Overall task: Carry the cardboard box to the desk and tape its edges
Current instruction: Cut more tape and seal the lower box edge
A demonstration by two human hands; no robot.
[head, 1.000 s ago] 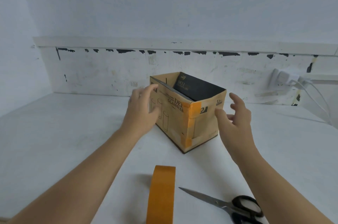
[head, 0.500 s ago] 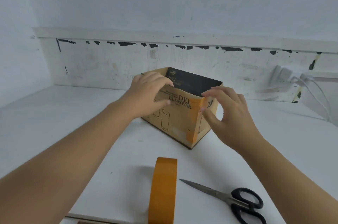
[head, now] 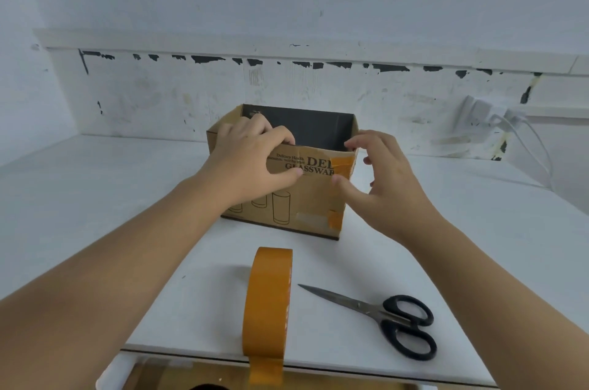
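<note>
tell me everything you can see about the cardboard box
The cardboard box is brown, open-topped and dark inside, standing upright on the white desk. Its near face carries black print reading "GLASSWAR" and outlines of glasses. Orange tape runs down its near right corner. The left hand grips the near top rim; the right hand touches the taped corner with thumb and fingertip.

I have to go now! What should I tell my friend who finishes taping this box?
Left hand: grips the box by its near top rim.
Right hand: fingers at the taped right corner, thumb on the near side; grip unclear.
Box stands open on the desk. Tape roll stands upright at the near edge, scissors lie beside it.
Done: box carried over, orange tape on that corner.
Left: tape the other edges.
</note>
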